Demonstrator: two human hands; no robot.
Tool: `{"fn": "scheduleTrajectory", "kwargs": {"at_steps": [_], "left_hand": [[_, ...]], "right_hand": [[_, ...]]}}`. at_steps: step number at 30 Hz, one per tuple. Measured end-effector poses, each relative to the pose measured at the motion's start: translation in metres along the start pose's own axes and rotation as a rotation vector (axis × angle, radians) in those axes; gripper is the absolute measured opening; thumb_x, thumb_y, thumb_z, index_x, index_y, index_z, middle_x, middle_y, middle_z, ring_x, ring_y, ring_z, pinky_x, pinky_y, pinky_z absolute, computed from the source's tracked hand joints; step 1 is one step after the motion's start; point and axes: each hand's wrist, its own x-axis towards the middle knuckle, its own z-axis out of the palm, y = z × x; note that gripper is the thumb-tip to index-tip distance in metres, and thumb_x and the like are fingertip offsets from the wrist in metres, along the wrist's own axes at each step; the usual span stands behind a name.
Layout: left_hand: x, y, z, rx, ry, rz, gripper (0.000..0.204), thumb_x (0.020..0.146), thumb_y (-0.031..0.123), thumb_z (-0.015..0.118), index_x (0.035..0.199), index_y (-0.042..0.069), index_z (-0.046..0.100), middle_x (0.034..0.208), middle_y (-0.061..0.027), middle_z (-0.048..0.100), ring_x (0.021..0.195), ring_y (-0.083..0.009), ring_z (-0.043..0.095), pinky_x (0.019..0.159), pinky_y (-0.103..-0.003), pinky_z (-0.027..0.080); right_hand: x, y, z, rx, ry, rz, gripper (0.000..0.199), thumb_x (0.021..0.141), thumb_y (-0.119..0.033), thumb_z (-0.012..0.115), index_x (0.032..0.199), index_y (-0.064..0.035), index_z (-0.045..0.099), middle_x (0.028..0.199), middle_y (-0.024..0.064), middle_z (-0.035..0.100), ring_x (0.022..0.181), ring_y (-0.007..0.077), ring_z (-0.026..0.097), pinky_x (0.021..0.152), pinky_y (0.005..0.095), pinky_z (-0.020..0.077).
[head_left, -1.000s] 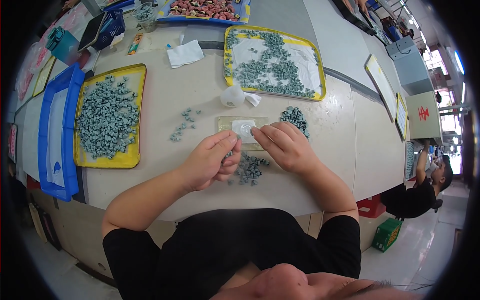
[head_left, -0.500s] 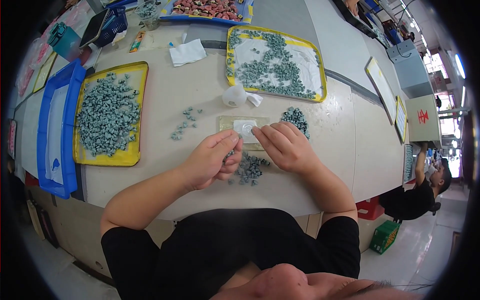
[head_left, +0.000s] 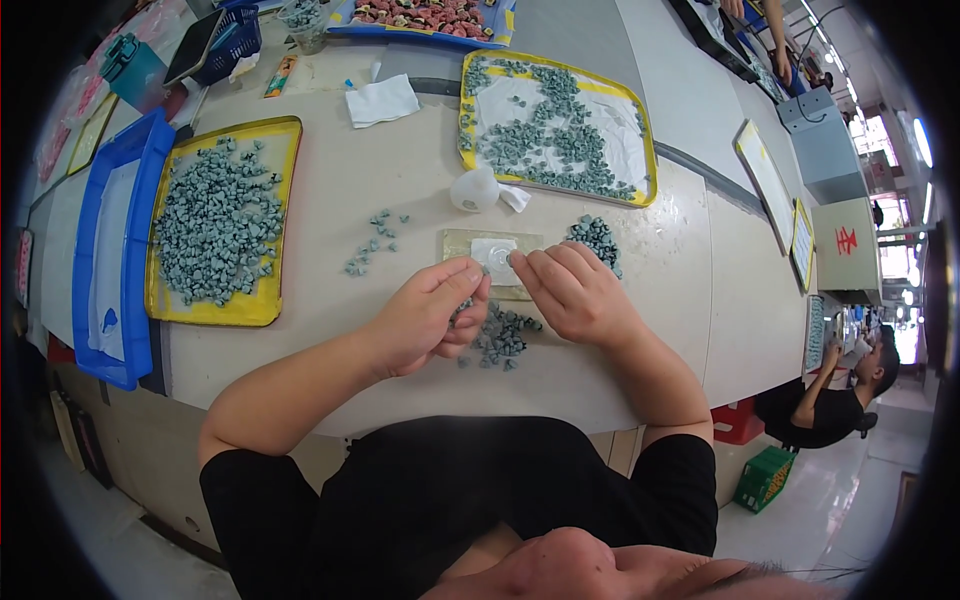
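My left hand (head_left: pixel 435 315) is closed, with a small grey-green piece (head_left: pixel 486 270) pinched at thumb and fingertip. More such pieces seem to sit under its curled fingers. Close beside it, my right hand (head_left: pixel 578 295) makes a pinch; whatever its fingertips hold is too small to make out. Between and beyond the fingertips lies a pale flat block (head_left: pixel 457 243) bearing a white square (head_left: pixel 490 250) with a clear round spot. A pile of small grey-green pieces (head_left: pixel 505 340) lies below my hands, a darker pile (head_left: pixel 594 242) past the right hand, and a few loose ones (head_left: pixel 378 228) to the left.
A rounded white container (head_left: pixel 474 190) stands beyond the block. Yellow-rimmed trays of grey-green pieces stand left (head_left: pixel 285 215) and far right (head_left: pixel 648 165). A blue tray (head_left: pixel 150 160) is at far left. White tissue (head_left: pixel 383 101) lies behind; a co-worker (head_left: pixel 850 400) sits at right.
My hands hold nearly the same pose; the whole view has shifted slightly. At right the co-worker's raised arm has come down, and another person's arm shows at the top right.
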Motion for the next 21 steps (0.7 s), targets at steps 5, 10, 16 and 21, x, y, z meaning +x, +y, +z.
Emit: {"fn": "scheduleTrajectory", "kwargs": {"at_steps": [5,10,16,21], "left_hand": [[-0.002,0.001,-0.001,0.006,0.002,0.001,0.02,0.098,0.028,0.036,0.09,0.011,0.042,0.065,0.0026,0.036,0.05,-0.0053,0.026,0.042,-0.02,0.018],[-0.003,0.001,-0.003,0.01,-0.001,0.008,0.02,0.098,0.028,0.036,0.089,0.011,0.042,0.065,0.0026,0.036,0.05,-0.0053,0.026,0.042,-0.02,0.018],[-0.005,0.0,-0.003,0.024,0.009,0.011,0.021,0.098,0.03,0.038,0.086,0.012,0.042,0.062,0.0025,0.033,0.051,-0.006,0.026,0.043,-0.02,0.019],[-0.007,0.0,-0.005,0.017,0.004,0.015,0.021,0.098,0.029,0.037,0.086,0.012,0.042,0.063,0.0025,0.033,0.051,-0.0059,0.026,0.042,-0.02,0.019]], "right_hand": [[0.001,-0.001,0.001,0.015,-0.006,0.007,0.04,0.062,-0.005,0.059,0.099,0.0092,0.061,0.089,0.0105,0.054,0.076,0.0211,0.055,0.066,0.0322,0.0482],[0.004,0.0,0.0,0.044,0.001,0.014,0.037,0.064,-0.003,0.06,0.099,0.0089,0.061,0.089,0.0096,0.054,0.075,0.0208,0.054,0.065,0.0313,0.0479],[0.007,-0.002,-0.001,0.03,-0.029,0.028,0.035,0.065,-0.003,0.061,0.099,0.0074,0.062,0.088,0.0087,0.054,0.075,0.0201,0.054,0.065,0.0312,0.0476],[0.011,-0.007,-0.003,0.023,-0.062,0.037,0.035,0.065,-0.003,0.061,0.098,0.0075,0.062,0.088,0.0085,0.054,0.076,0.0203,0.054,0.066,0.0314,0.0478]]}}
